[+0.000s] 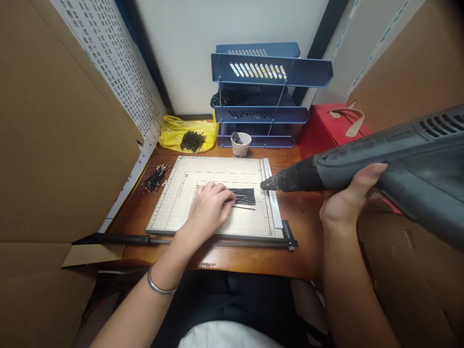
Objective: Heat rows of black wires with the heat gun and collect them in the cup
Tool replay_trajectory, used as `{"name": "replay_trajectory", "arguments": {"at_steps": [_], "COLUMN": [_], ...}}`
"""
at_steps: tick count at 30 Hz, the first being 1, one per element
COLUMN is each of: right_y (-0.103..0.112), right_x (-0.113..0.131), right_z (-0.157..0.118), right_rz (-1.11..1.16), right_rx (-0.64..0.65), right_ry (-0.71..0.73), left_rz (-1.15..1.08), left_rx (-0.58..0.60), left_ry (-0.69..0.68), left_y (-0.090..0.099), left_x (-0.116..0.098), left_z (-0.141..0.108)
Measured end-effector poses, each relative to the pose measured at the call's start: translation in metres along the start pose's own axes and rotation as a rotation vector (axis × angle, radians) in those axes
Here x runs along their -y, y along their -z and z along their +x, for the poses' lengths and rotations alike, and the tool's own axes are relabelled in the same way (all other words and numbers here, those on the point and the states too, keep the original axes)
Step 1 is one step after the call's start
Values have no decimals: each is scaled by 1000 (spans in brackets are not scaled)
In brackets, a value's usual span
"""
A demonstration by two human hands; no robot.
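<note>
My left hand [208, 205] lies flat on the beige paper cutter board [188, 191], its fingers pressing on one end of a row of thin black tubes [244, 196]. My right hand [350, 200] grips a dark grey heat gun [398, 154]. The gun's nozzle [270, 183] points left at the free end of the tubes, just above the board's ruler edge.
A pile of black pieces with metal ends [156, 178] lies left of the board. A yellow bag [186, 133], a white cup [241, 144], a blue tiered tray [264, 96] and a red box [331, 128] stand behind. Cardboard walls [54, 145] close both sides.
</note>
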State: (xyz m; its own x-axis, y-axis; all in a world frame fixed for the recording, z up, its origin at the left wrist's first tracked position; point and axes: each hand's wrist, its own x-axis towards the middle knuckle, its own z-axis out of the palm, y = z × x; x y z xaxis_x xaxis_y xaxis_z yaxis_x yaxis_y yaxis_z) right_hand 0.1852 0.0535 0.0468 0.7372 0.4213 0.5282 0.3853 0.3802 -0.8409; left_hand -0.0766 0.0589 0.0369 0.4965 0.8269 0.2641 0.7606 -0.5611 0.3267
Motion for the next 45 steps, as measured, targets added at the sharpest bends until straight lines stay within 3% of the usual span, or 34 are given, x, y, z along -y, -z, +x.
{"name": "replay_trajectory", "arguments": {"at_steps": [9, 17, 21, 29, 35, 45], "right_y": [-1, 1, 1, 12, 18, 0], "right_x": [1, 4, 5, 9, 7, 18], "right_z": [0, -4, -4, -10, -19, -10], "right_rz": [4, -30, -8, -20, -119, -72], "right_rx": [29, 100, 39, 39, 68, 64], "right_ry": [65, -11, 26, 46, -55, 110], "left_rz": [121, 177, 178, 157, 188, 182], "left_rx": [131, 160, 179, 58, 202, 192], "left_ry": [-72, -101, -123, -65, 14, 76], "left_y": [2, 2, 4, -3, -21, -30], "left_x": [0, -1, -1, -8, -12, -12], "left_z": [12, 14, 13, -5, -12, 3]}}
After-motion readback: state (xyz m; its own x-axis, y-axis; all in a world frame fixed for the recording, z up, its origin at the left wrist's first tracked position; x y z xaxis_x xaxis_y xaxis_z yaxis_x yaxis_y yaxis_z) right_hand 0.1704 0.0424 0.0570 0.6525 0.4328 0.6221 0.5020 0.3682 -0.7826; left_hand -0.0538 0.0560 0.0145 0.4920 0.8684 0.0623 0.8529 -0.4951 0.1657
